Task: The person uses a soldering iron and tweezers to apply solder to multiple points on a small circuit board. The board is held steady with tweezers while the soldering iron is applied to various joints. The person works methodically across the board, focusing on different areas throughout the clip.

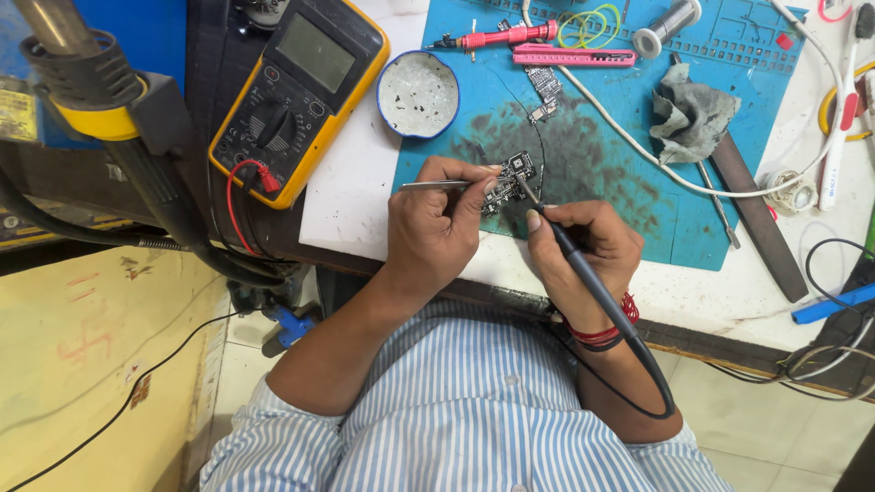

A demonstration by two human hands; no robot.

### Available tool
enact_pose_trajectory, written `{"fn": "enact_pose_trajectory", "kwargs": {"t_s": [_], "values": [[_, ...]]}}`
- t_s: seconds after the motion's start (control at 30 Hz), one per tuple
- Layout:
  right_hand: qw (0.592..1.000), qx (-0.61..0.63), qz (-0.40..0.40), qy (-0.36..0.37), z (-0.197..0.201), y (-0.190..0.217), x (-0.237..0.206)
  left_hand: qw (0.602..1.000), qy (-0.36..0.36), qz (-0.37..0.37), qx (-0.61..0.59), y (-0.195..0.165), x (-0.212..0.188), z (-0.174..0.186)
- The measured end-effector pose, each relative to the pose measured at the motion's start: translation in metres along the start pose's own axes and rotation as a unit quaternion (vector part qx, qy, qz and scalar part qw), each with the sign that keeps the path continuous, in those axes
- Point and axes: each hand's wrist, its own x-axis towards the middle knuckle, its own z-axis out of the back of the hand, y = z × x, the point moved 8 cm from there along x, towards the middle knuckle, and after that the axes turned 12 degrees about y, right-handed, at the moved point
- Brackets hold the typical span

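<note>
- At the near edge of the blue mat point(638, 182), a small dark circuit board point(507, 182) is being worked on; it lies flat on the mat, just beyond both hands.
- Thin metal tweezers point(437, 184) are pinched in the left hand point(436, 228), the fingers closed tight around them, with the handle end pointing left and the tips hidden at the board's left edge.
- A black soldering iron point(583, 273) is held like a pen in the right hand point(583, 251), thumb and fingers shut around its shaft; the tip is set against the board from the near right side.
- The iron's black cord is seen looping down past the right wrist, where red thread bands point(609, 333) are worn.
- A round white dish point(417, 93) with a blue rim is placed at the mat's left edge, beyond the left hand.
- A yellow-cased meter point(296, 91) is laid to the left of the dish (tilted, with a red lead plugged in).
- Farther back on the mat, a red screwdriver point(506, 37), a pink cutter point(572, 58), some rubber bands point(588, 23) and a spool of wire point(665, 25) are lined up.
- A crumpled grey cloth point(693, 117) is left on the mat's right side, well apart from the hands.
- The mat is carried by a white desk point(351, 196).
</note>
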Motion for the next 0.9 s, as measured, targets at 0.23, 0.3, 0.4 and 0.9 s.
{"fn": "enact_pose_trajectory", "kwargs": {"t_s": [0.23, 0.3, 0.4, 0.9], "values": [[1.0, -0.011, 0.001, 0.001, -0.001, 0.0, 0.0, 1.0, 0.003, -0.001, -0.007, 0.0, 0.0, 0.0], [1.0, -0.01, 0.005, -0.003, 0.0, 0.0, 0.0, 1.0, 0.002, 0.002, -0.003, 0.0, 0.0, 0.0], [1.0, 0.024, -0.009, -0.013, 0.0, -0.004, -0.002, 1.0, 0.002, -0.001, 0.003, -0.001, 0.0, -0.001], [0.991, -0.126, 0.049, -0.003, 0.003, 0.028, 0.007, 1.0, 0.004, -0.017, 0.004, -0.004, 0.0, 0.0]]}}
